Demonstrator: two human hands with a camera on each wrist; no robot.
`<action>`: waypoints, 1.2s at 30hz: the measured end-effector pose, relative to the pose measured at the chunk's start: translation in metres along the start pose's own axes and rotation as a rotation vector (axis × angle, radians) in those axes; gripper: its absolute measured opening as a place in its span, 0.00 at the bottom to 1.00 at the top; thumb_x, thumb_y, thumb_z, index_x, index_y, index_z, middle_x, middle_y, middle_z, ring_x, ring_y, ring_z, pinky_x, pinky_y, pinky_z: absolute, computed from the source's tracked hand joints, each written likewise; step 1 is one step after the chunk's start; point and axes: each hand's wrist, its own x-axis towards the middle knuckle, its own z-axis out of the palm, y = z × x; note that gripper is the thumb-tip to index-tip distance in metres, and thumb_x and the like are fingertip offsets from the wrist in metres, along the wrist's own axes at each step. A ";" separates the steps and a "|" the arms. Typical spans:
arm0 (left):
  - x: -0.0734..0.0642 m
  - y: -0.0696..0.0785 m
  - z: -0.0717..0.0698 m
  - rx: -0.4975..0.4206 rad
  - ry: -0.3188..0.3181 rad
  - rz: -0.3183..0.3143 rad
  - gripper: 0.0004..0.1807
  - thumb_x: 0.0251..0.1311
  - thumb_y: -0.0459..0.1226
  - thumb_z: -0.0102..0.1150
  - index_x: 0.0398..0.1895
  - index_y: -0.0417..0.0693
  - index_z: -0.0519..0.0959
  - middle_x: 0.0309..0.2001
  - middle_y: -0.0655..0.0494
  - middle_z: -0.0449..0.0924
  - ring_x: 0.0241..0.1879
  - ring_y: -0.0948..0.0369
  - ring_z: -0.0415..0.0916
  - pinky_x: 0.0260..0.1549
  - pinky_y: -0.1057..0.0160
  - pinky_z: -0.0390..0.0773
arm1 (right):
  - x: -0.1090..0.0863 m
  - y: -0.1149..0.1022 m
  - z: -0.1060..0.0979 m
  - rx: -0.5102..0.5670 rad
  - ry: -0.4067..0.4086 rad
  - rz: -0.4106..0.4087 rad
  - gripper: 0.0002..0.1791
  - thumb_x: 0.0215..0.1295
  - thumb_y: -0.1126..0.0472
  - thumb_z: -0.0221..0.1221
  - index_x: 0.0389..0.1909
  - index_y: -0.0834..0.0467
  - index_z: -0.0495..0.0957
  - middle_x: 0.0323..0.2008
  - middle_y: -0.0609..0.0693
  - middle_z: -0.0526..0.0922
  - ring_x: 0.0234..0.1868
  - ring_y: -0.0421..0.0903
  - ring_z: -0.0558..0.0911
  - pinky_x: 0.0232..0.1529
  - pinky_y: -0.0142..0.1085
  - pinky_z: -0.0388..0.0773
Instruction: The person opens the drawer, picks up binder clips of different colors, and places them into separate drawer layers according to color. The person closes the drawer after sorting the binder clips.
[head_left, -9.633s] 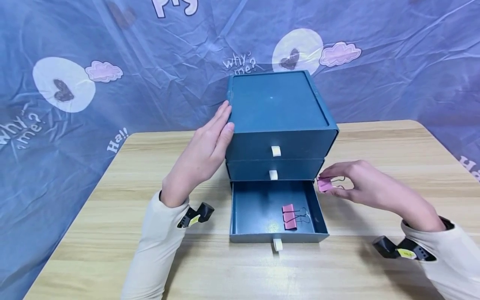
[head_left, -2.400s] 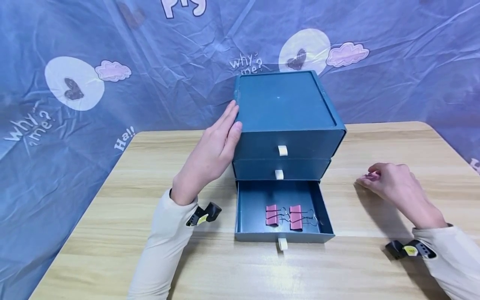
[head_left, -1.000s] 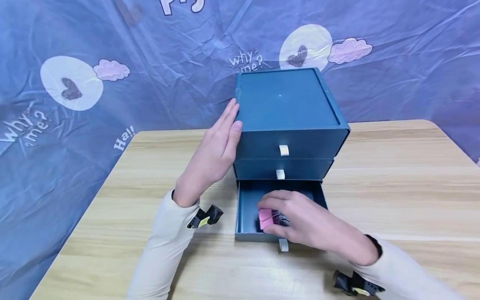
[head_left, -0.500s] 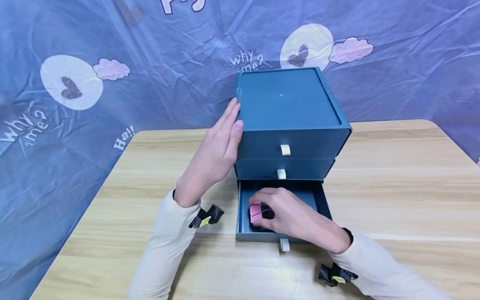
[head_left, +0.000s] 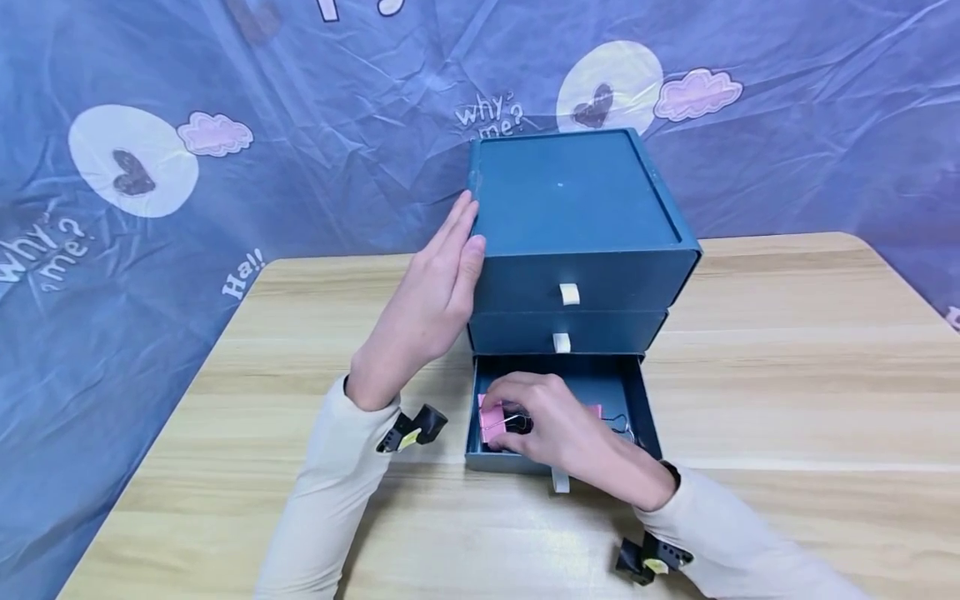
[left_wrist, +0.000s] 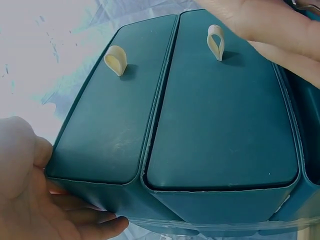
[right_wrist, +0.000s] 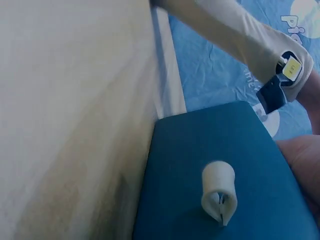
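Note:
A dark blue cabinet (head_left: 573,196) of stacked drawers stands on the table, its bottom drawer (head_left: 517,465) pulled out. Inside that drawer, near its left wall, my right hand (head_left: 551,421) pinches a pink binder clip (head_left: 492,418) between thumb and fingers. Behind the hand peeks a bit of another pink binder clip (head_left: 595,411) with wire handles; the hand covers much of the drawer floor. My left hand (head_left: 423,304) rests with straight fingers against the cabinet's left side, and the left wrist view shows its fingers (left_wrist: 95,230) along that wall.
White loop pulls (head_left: 569,294) stick out from the drawer fronts; the bottom one (head_left: 561,481) hangs below my right wrist. A light wooden table (head_left: 787,358) lies all around the cabinet. Blue printed cloth (head_left: 360,158) hangs behind.
My right hand has picked up a binder clip from the table at right and brought it leftward into the drawer, where two clips lay earlier. My left hand stays at the cabinet.

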 end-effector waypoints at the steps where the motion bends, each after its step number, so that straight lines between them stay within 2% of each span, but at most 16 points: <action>1: 0.000 0.000 0.000 0.003 -0.001 -0.001 0.30 0.77 0.46 0.27 0.74 0.38 0.52 0.76 0.49 0.46 0.75 0.63 0.42 0.72 0.64 0.47 | 0.000 0.000 0.001 0.010 0.006 0.016 0.16 0.47 0.64 0.74 0.39 0.59 0.83 0.41 0.50 0.85 0.42 0.44 0.83 0.45 0.35 0.82; 6: 0.002 0.002 0.000 0.003 -0.009 0.001 0.30 0.77 0.47 0.26 0.75 0.38 0.51 0.77 0.50 0.45 0.75 0.64 0.42 0.72 0.65 0.47 | -0.001 0.000 0.001 0.025 0.010 0.104 0.12 0.47 0.65 0.74 0.32 0.55 0.81 0.38 0.47 0.83 0.40 0.42 0.80 0.44 0.36 0.81; 14: 0.003 0.001 0.000 0.005 -0.011 0.001 0.30 0.77 0.46 0.27 0.75 0.38 0.51 0.77 0.49 0.45 0.75 0.64 0.41 0.72 0.65 0.46 | 0.002 0.001 0.001 0.058 -0.078 0.188 0.10 0.49 0.63 0.73 0.26 0.52 0.79 0.34 0.43 0.77 0.37 0.42 0.77 0.42 0.33 0.80; 17: 0.003 0.001 0.000 0.008 -0.003 0.002 0.30 0.77 0.46 0.27 0.74 0.37 0.51 0.76 0.49 0.46 0.75 0.64 0.42 0.72 0.65 0.46 | 0.004 0.000 0.001 0.048 -0.083 0.213 0.11 0.49 0.63 0.73 0.26 0.52 0.78 0.35 0.44 0.76 0.37 0.42 0.76 0.42 0.34 0.79; 21: 0.003 0.001 -0.001 0.012 0.002 0.003 0.30 0.77 0.46 0.27 0.74 0.37 0.51 0.76 0.48 0.46 0.75 0.64 0.42 0.72 0.65 0.46 | 0.006 -0.002 0.001 0.018 -0.091 0.278 0.14 0.49 0.64 0.73 0.35 0.56 0.79 0.40 0.47 0.77 0.40 0.44 0.76 0.47 0.39 0.79; 25: 0.003 0.001 -0.001 0.012 0.002 -0.001 0.30 0.77 0.46 0.27 0.74 0.37 0.51 0.76 0.48 0.46 0.75 0.64 0.42 0.72 0.66 0.46 | 0.008 -0.004 0.000 0.019 -0.150 0.366 0.21 0.53 0.67 0.70 0.49 0.62 0.77 0.47 0.52 0.78 0.46 0.47 0.78 0.53 0.43 0.78; 27: 0.002 0.001 -0.002 0.012 0.002 -0.002 0.30 0.77 0.46 0.27 0.74 0.37 0.51 0.76 0.48 0.46 0.75 0.64 0.42 0.72 0.65 0.47 | 0.008 -0.005 0.000 0.028 -0.174 0.380 0.23 0.55 0.69 0.68 0.53 0.64 0.76 0.49 0.53 0.78 0.49 0.48 0.79 0.54 0.43 0.78; 31: 0.001 0.001 -0.002 0.012 0.009 -0.004 0.30 0.77 0.46 0.27 0.74 0.38 0.51 0.76 0.49 0.46 0.75 0.64 0.43 0.72 0.65 0.47 | 0.006 -0.003 0.001 0.062 -0.160 0.331 0.23 0.55 0.72 0.66 0.54 0.64 0.76 0.51 0.55 0.77 0.49 0.50 0.81 0.52 0.42 0.79; 34: 0.001 0.001 -0.002 0.010 0.009 -0.003 0.30 0.77 0.46 0.27 0.74 0.37 0.52 0.76 0.48 0.46 0.75 0.63 0.43 0.72 0.64 0.48 | 0.001 -0.003 0.000 0.033 -0.086 0.219 0.23 0.55 0.72 0.66 0.53 0.63 0.77 0.53 0.56 0.77 0.48 0.50 0.82 0.49 0.41 0.80; 36: 0.001 0.001 -0.002 0.008 0.006 -0.004 0.30 0.77 0.46 0.28 0.74 0.37 0.52 0.76 0.48 0.46 0.75 0.63 0.43 0.72 0.64 0.48 | -0.004 -0.005 -0.001 -0.023 -0.029 0.136 0.22 0.54 0.70 0.67 0.52 0.62 0.78 0.53 0.55 0.77 0.48 0.49 0.82 0.48 0.41 0.81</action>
